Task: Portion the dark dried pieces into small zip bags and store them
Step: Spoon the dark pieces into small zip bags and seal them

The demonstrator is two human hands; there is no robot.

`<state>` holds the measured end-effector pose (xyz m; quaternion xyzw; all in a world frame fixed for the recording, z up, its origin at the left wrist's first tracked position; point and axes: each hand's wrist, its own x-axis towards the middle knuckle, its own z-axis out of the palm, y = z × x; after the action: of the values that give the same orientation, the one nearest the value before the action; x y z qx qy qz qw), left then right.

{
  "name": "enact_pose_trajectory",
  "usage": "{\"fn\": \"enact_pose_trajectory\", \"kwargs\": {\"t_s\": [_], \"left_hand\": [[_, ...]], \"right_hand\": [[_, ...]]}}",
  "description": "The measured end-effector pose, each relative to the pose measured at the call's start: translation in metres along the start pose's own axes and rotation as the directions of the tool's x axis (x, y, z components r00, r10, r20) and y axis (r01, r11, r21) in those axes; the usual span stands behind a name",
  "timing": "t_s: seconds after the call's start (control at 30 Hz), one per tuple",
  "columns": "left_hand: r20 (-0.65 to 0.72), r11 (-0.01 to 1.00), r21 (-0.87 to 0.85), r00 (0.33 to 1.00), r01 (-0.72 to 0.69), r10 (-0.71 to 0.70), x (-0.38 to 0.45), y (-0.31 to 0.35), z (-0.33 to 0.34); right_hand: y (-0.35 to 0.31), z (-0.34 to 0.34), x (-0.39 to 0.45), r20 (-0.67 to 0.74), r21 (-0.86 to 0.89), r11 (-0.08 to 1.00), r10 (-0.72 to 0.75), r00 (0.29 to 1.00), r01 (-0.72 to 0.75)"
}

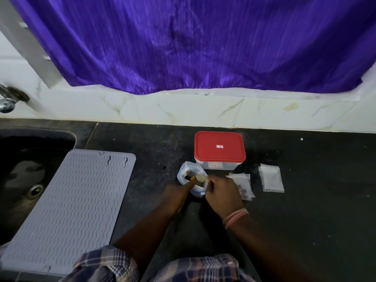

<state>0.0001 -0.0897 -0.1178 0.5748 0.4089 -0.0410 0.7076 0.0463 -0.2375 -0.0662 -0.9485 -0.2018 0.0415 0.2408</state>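
Sink [24, 180] sat at the far left of the dark worktop [305, 220], with a grey ridged mat [69, 202] just beside it. Near the middle, the left hand [177, 197] reached into an open clear bag [192, 179] holding dark dried pieces; its fingers were hidden, so their state could not be told. The right hand [222, 192] pinched that bag's rim. Behind stood a red-lidded container [219, 149]. To the right lay two small zip bags, one [243, 185] with dark pieces, one [271, 178] looking empty.
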Motion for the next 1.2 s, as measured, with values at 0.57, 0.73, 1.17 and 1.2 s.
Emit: {"fn": "enact_pose_trajectory", "kwargs": {"t_s": [0.57,0.73,1.17,1.2], "left_hand": [[0.039,0.992,0.014,0.991,0.129,-0.129,-0.025,0.015,0.0],[0.05,0.992,0.0,0.991,0.127,-0.127,-0.023,0.014,-0.001],[-0.15,0.988,0.085,0.982,0.127,-0.113,-0.02,0.049,-0.013],[-0.181,0.986,0.105,0.977,0.131,-0.111,-0.016,0.05,-0.017]], "right_hand": [[0.01,0.001,0.0,0.412,0.599,0.431,0.557,0.721,-0.675],[0.014,0.003,0.001,0.449,0.675,0.251,0.607,0.656,-0.694],[0.02,0.001,-0.001,0.26,0.729,0.358,0.644,0.72,-0.584],[0.02,0.001,-0.002,0.245,0.722,0.384,0.637,0.731,-0.576]]}}
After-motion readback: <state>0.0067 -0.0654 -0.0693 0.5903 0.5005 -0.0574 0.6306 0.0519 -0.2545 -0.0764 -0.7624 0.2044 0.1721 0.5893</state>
